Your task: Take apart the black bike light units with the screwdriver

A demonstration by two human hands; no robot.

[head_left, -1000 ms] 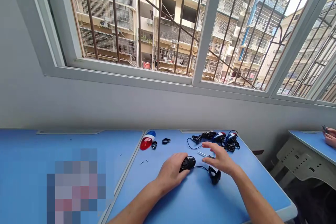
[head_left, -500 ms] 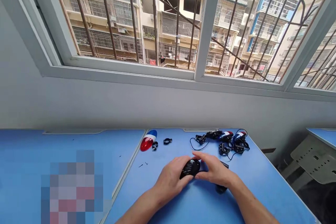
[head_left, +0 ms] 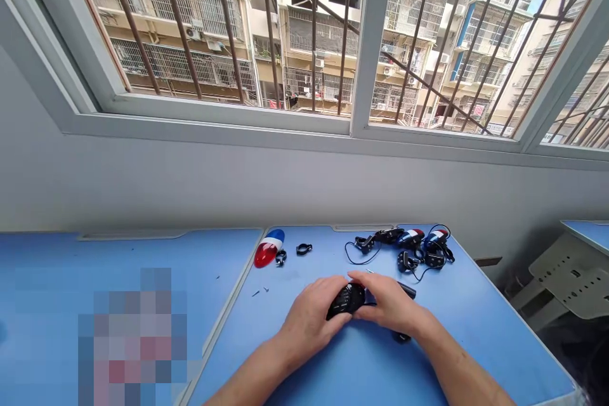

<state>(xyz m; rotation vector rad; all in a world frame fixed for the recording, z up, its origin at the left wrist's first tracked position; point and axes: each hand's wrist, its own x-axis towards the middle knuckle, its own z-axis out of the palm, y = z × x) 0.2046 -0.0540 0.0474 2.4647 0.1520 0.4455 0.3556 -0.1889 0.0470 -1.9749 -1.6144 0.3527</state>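
Note:
Between my two hands is a black rounded device (head_left: 346, 300) with ridges on its face. My left hand (head_left: 314, 309) wraps around its left side, thumb below and fingers above. My right hand (head_left: 392, 304) grips its right end with thumb and fingers. A black cylindrical handle (head_left: 408, 290) shows behind my right hand, and a small black part (head_left: 401, 337) lies partly under that wrist. Left of my hands are a red, white and blue shell (head_left: 269, 248), a black clamp (head_left: 281, 258), a black ring (head_left: 304, 249) and two small screws (head_left: 261, 292).
Several cabled black devices (head_left: 413, 247) lie at the back right of the blue table (head_left: 499, 330). A pixelated patch (head_left: 137, 336) covers something on the left table. Behind are a wall and a barred window; another desk (head_left: 571, 266) stands at the right.
The view has shifted slightly. Both hands still hold the black device, whose ridged face is now turned a little differently. More of the handle behind my right hand shows.

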